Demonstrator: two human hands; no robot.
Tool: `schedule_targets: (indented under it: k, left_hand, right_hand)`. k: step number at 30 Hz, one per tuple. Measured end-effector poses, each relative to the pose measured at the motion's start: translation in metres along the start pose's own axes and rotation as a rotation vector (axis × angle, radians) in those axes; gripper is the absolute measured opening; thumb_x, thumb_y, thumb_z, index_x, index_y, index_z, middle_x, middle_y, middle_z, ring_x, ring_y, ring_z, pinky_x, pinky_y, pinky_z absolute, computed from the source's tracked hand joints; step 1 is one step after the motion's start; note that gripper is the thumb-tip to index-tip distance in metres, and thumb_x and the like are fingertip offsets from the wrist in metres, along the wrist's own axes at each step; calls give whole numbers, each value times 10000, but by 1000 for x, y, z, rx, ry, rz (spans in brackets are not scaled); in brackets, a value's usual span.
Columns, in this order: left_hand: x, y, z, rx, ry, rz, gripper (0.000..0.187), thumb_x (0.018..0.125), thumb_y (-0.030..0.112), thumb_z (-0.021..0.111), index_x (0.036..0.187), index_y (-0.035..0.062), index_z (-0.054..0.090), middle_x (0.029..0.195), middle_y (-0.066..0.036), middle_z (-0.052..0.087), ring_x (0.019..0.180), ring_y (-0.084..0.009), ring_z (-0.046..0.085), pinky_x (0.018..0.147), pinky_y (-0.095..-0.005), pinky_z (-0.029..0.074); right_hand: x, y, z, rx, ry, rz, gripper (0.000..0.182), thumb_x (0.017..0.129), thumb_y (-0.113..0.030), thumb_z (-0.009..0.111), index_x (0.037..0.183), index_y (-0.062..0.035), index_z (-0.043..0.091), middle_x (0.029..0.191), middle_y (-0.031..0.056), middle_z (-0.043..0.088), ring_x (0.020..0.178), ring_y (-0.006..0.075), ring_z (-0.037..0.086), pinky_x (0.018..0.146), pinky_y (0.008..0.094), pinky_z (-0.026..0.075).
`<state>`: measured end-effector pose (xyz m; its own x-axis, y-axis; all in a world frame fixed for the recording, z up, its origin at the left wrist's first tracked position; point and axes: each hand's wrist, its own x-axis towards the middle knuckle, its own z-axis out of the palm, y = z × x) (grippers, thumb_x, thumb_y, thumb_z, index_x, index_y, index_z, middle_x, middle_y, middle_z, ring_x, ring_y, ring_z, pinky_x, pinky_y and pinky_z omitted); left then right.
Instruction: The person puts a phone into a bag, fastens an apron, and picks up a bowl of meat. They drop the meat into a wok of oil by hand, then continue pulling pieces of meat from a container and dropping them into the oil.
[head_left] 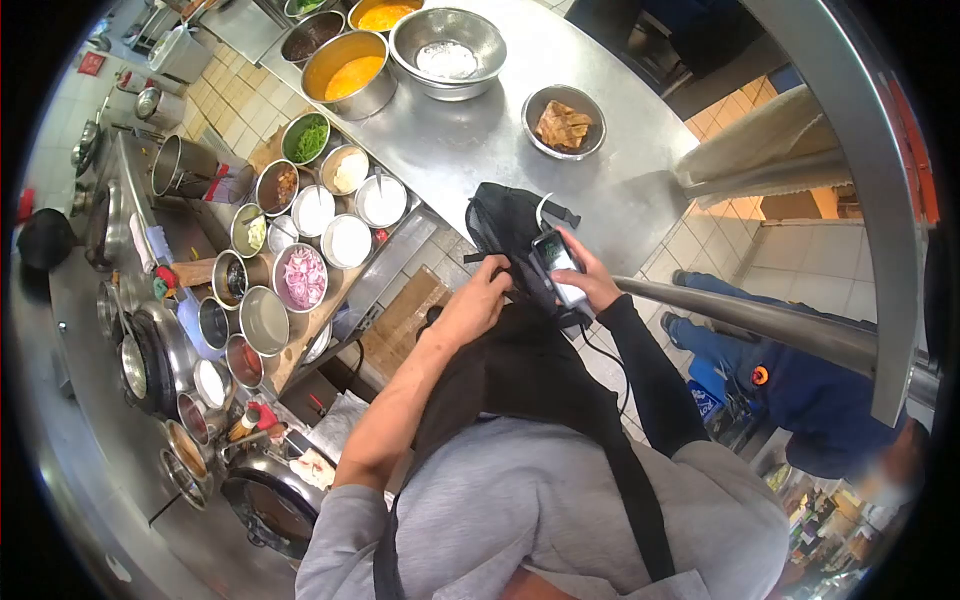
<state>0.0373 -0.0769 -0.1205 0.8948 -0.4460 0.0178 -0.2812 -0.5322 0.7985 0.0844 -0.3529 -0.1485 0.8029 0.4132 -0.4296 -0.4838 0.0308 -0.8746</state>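
Observation:
My right hand [592,278], at the end of a black sleeve, is closed around a phone [552,250] with its screen lit. My left hand [487,290] has its fingers pinched on the edge of a black mesh bag [503,222], which hangs in front of my dark apron [510,365]. A white cable loop [542,208] sticks out near the top of the bag. Below the phone, a black cord [607,357] runs down. What exactly my left fingertips grip, strap or fabric, is hidden.
Ahead is a steel table [450,150] with a bowl of brown food [565,125] and stacked metal bowls [447,50]. Several ingredient containers, including sliced onions [302,278], stand at left. A metal rail [760,318] and another person [800,350] are at right.

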Motion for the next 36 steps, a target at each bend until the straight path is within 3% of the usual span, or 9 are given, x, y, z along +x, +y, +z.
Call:
schedule_targets:
  k: [3, 7, 14, 21, 26, 29, 30, 33, 36]
  left_hand:
    - [-3, -4, -8, 12, -31, -29, 238, 848, -71, 606, 1059, 21, 545, 1337, -195, 517, 1168, -434, 596, 936, -493, 540]
    - [-5, -10, -11, 18, -33, -28, 252, 835, -74, 603, 1064, 20, 553, 1357, -181, 520, 1149, -426, 606, 913, -480, 547]
    - [0, -6, -9, -19, -88, 10, 195, 893, -11, 636, 1079, 16, 582, 1397, -190, 503, 1145, -416, 618, 908, -465, 561]
    - [-7, 14, -4, -127, -241, 32, 288, 981, 106, 677, 1245, 5, 622, 1426, -202, 500, 1156, -387, 650, 953, -421, 565]
    - [-4, 26, -25, -280, -258, -9, 191, 1004, 118, 645, 1159, 7, 632, 1197, -184, 661, 1038, -349, 704, 880, -423, 572]
    - [21, 31, -50, -100, -128, -232, 109, 1013, 108, 610, 1090, 32, 624, 999, -161, 703, 935, -346, 713, 781, -440, 560]
    - [29, 16, -45, 24, 65, -165, 81, 1006, 95, 590, 1067, 47, 610, 902, -155, 694, 833, -369, 704, 716, -474, 532]
    - [60, -15, -45, 340, 3, 92, 178, 884, 76, 646, 1060, 50, 637, 1080, -149, 641, 1053, -372, 634, 850, -467, 549]
    - [75, -42, -31, 521, -79, 294, 234, 821, 84, 678, 1051, 61, 651, 1111, -115, 608, 1109, -330, 599, 895, -448, 540]
  right_hand:
    - [4, 3, -5, -337, 212, -176, 910, 866, -165, 833, 1617, 2, 347, 1608, 185, 450, 1474, 223, 435, 1163, 296, 372]
    - [1, -15, -5, -80, 217, -112, 926, 860, -117, 830, 1622, 12, 322, 1620, 181, 436, 1486, 236, 425, 1171, 333, 404]
    - [-11, -37, -6, 346, -121, -13, 854, 926, -71, 708, 1652, -48, 258, 1419, 177, 583, 1116, 243, 691, 855, 386, 624]
    - [5, -2, 7, 515, -271, 108, 778, 953, -111, 673, 1628, -75, 288, 1219, 130, 632, 923, 210, 700, 686, 386, 628]
    - [-3, 21, -7, -70, -183, -71, 1015, 827, 40, 810, 1666, -50, 245, 1704, 130, 291, 1577, 191, 266, 1249, 309, 269]
    - [-13, 22, -1, -76, -190, -34, 1056, 813, 52, 790, 1671, -20, 179, 1739, 136, 202, 1617, 211, 133, 1276, 325, 215]
    - [-15, 31, 0, -59, -142, -71, 1034, 813, 67, 817, 1668, -72, 252, 1677, 113, 333, 1554, 182, 310, 1235, 316, 310]
    - [-19, 29, 5, -32, -160, -42, 1066, 808, 86, 791, 1671, -20, 175, 1743, 123, 191, 1607, 207, 173, 1264, 318, 245]
    - [-23, 23, 4, -339, -103, -112, 1087, 780, -38, 859, 1670, -58, 235, 1657, 117, 326, 1537, 225, 310, 1234, 336, 298]
